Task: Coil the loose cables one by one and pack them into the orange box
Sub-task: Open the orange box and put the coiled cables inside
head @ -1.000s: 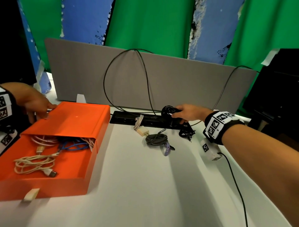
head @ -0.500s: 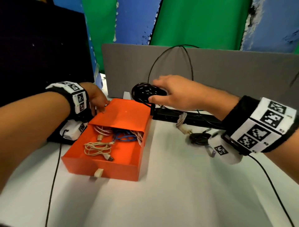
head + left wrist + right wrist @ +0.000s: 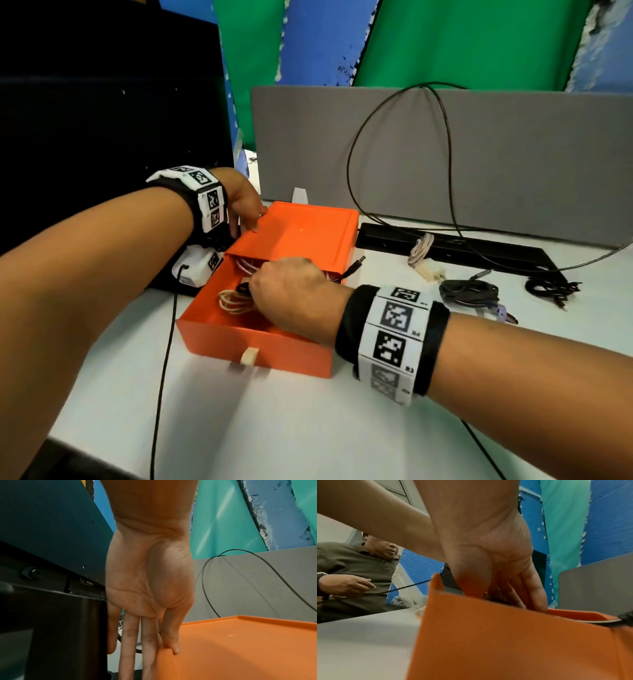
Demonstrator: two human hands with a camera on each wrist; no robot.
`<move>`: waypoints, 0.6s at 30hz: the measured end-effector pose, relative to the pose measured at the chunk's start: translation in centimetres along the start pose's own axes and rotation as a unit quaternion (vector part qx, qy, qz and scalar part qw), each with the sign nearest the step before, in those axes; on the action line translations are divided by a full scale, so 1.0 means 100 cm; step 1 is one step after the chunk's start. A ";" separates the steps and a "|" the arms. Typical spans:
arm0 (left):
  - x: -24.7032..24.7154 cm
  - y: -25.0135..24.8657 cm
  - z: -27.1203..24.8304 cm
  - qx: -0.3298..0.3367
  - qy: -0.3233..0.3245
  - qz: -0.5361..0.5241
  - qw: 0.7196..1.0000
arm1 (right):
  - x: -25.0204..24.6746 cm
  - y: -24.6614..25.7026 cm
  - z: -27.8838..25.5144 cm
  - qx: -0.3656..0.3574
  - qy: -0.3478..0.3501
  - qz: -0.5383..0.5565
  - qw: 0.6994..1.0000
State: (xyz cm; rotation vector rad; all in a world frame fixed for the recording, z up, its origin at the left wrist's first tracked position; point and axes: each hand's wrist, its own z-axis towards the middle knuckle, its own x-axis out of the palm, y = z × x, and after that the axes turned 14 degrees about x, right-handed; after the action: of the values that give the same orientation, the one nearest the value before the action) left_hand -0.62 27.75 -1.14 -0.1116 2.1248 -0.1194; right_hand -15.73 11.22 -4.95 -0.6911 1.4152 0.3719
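The orange box [image 3: 301,233] lies on the white table with its drawer [image 3: 260,346] pulled toward me. My left hand [image 3: 245,202] steadies the sleeve's far left corner: straight fingers [image 3: 149,649] run down the side wall and the thumb rests on top of the orange box [image 3: 240,642]. My right hand [image 3: 287,287] reaches down into the drawer and grips a coiled black cable [image 3: 243,287], whose plug [image 3: 354,265] sticks out over the right wall. A cream coil [image 3: 236,303] and a pink cable [image 3: 245,265] lie in the drawer. The right wrist view shows my right hand [image 3: 496,568] dipping behind the orange box [image 3: 505,635] wall.
To the right lie a grey coil [image 3: 469,294], a small black bundle [image 3: 548,286] and a white cable with a connector [image 3: 423,250] on a black power strip [image 3: 452,245]. A long black cable [image 3: 352,150] loops against the grey divider [image 3: 513,164]. Another person's hand [image 3: 346,584] holds a black cord at the left.
My right hand carried the coiled black cable from the power strip leftward to the box and lowered it into the drawer. My view swung left; the left hand stays on the sleeve.
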 end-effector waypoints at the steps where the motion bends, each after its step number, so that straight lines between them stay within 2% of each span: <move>1: 0.000 0.000 0.000 0.001 0.003 0.001 1.000 | 0.000 0.003 -0.001 -0.010 0.020 -0.004 1.000; 4: -0.001 -0.001 -0.002 0.008 0.004 0.002 1.000 | -0.003 0.003 -0.004 -0.041 0.060 -0.011 0.997; 7: -0.002 0.001 -0.003 0.011 0.001 0.011 1.000 | -0.008 -0.008 -0.003 -0.050 0.094 0.040 0.993; 10: -0.003 0.002 0.000 0.005 0.001 0.009 1.000 | -0.014 -0.025 -0.002 -0.043 0.056 0.075 0.995; 13: -0.003 0.004 0.000 0.005 0.003 0.008 1.000 | -0.021 -0.046 -0.005 -0.003 0.007 -0.016 1.000; 15: -0.003 0.004 -0.001 0.004 0.004 0.006 1.000 | -0.022 -0.055 -0.011 0.021 0.029 -0.081 0.996; 18: -0.003 0.001 0.000 0.004 0.003 0.012 1.000 | -0.017 -0.052 -0.017 0.023 0.068 -0.121 0.990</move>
State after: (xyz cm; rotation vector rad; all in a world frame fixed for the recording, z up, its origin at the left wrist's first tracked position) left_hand -0.47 27.92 -0.92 -0.0808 2.1298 -0.1148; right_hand -14.06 6.54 -2.19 -0.8525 1.4445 0.1023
